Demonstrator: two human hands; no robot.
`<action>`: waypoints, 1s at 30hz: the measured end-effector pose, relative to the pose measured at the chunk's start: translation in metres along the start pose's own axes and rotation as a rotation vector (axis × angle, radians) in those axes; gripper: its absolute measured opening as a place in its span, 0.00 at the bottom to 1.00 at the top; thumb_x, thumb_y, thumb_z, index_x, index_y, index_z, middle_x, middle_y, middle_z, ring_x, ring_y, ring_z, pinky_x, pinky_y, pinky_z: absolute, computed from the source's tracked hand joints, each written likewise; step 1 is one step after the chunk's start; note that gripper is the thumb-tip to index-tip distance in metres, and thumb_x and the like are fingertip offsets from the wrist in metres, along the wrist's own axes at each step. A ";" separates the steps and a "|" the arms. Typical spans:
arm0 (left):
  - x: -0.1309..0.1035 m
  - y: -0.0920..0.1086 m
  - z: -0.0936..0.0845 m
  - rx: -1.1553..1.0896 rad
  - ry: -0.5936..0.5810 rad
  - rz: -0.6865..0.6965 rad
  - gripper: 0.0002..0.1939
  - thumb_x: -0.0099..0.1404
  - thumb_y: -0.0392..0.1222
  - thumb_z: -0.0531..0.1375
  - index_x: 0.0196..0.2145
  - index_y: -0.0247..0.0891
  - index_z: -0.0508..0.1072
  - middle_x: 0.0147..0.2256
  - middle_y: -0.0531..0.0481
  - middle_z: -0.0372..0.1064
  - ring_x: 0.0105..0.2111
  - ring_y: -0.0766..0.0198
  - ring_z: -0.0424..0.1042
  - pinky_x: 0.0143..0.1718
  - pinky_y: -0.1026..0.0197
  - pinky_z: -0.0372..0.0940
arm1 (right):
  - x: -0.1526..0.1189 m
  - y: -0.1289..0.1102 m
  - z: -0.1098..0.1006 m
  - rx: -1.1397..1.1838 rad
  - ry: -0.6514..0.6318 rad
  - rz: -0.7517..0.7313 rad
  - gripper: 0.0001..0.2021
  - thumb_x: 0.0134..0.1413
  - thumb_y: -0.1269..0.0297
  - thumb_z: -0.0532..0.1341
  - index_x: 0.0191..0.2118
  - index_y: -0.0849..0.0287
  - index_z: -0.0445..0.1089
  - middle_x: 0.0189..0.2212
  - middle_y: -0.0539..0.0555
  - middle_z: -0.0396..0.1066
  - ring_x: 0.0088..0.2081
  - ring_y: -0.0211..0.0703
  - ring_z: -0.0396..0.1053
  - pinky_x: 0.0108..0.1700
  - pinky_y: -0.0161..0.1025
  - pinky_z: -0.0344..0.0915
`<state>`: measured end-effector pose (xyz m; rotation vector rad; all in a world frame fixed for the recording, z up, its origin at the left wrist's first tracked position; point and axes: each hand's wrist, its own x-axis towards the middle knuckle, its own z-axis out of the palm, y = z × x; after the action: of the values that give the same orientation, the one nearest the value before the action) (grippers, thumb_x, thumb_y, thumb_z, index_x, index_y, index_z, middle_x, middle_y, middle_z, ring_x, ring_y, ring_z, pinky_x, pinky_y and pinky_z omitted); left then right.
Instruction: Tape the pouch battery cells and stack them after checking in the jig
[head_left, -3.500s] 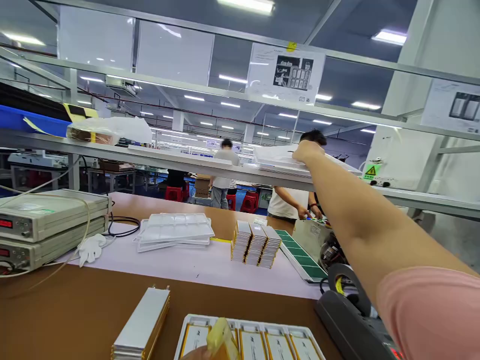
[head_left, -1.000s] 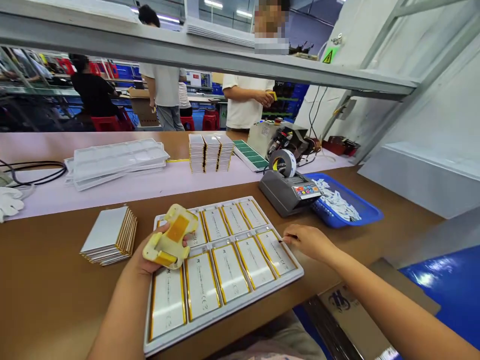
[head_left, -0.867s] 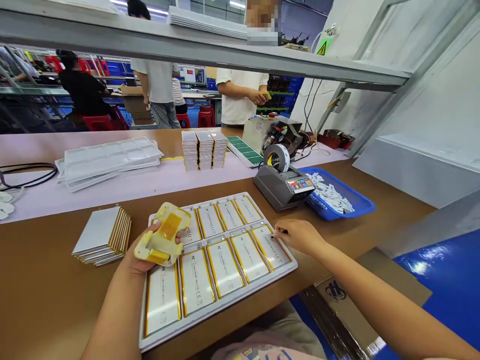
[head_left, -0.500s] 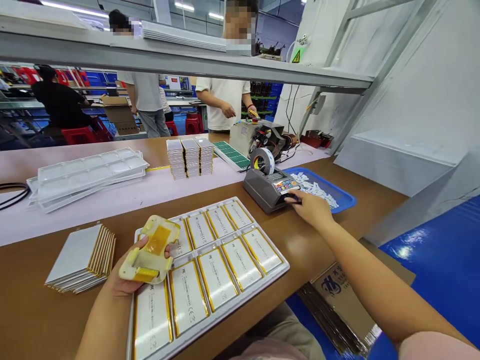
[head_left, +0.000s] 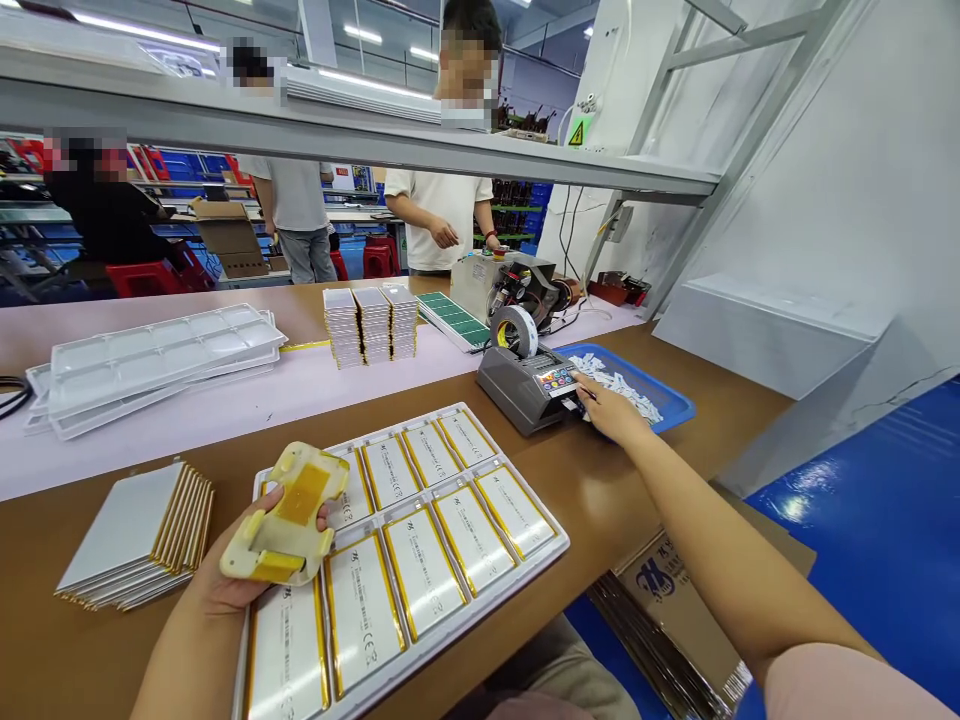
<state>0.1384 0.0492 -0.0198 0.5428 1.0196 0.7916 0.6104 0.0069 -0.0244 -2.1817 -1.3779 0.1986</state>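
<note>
At a brown workbench (head_left: 90, 650), your left hand (head_left: 225, 585) curls its fingers around a cream plastic jig (head_left: 285, 515) with an amber pad on its face, holding it tilted just above the 10 o'clock corner of a white tray (head_left: 555, 545) filled with yellow-edged pouch cells (head_left: 420, 565). Your right hand (head_left: 611, 412) reaches to 2 o'clock of the tray, fingers drawn narrow at the front outlet of a grey tape dispenser (head_left: 525, 385); whether they pinch a strip cannot be told. A tape roll (head_left: 514, 330) sits on top of the dispenser, and a blue bin (head_left: 675, 405) of white scraps lies just beside it. At 9 o'clock of the tray rests a fanned stack of cells (head_left: 131, 535). Empty white trays (head_left: 150, 360) and three upright cell stacks (head_left: 371, 325) stand at 12 o'clock. A person in a white shirt (head_left: 442, 215) works across the bench.
</note>
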 end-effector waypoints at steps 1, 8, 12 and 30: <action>-0.001 -0.001 0.000 0.007 -0.028 0.016 0.17 0.56 0.37 0.53 0.43 0.26 0.62 0.28 0.39 0.68 0.27 0.56 0.69 0.33 0.49 0.66 | -0.004 0.001 0.009 0.141 0.036 0.019 0.23 0.51 0.52 0.48 0.54 0.48 0.55 0.44 0.54 0.64 0.31 0.41 0.66 0.32 0.39 0.62; -0.003 -0.003 -0.007 0.001 -0.169 0.032 0.18 0.55 0.37 0.55 0.44 0.29 0.62 0.31 0.39 0.68 0.31 0.55 0.69 0.38 0.47 0.63 | -0.024 -0.009 0.056 0.911 0.360 0.411 0.31 0.38 0.57 0.58 0.51 0.61 0.51 0.21 0.46 0.60 0.16 0.30 0.51 0.17 0.30 0.52; 0.001 -0.004 -0.010 -0.017 -0.177 0.051 0.18 0.54 0.40 0.56 0.44 0.32 0.63 0.32 0.40 0.67 0.30 0.55 0.69 0.37 0.48 0.64 | -0.035 -0.029 0.033 0.456 0.394 0.092 0.21 0.44 0.64 0.54 0.47 0.59 0.55 0.28 0.51 0.63 0.28 0.37 0.61 0.30 0.34 0.59; -0.002 -0.001 -0.005 0.069 -0.175 0.062 0.18 0.57 0.40 0.53 0.45 0.30 0.61 0.28 0.43 0.68 0.28 0.57 0.69 0.32 0.53 0.66 | -0.057 -0.073 0.065 -0.080 -0.628 -0.580 0.27 0.34 0.58 0.63 0.46 0.56 0.61 0.43 0.54 0.65 0.40 0.46 0.65 0.39 0.38 0.61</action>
<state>0.1342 0.0471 -0.0219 0.6935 0.8742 0.7518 0.5002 0.0054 -0.0501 -1.7374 -2.3295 0.6486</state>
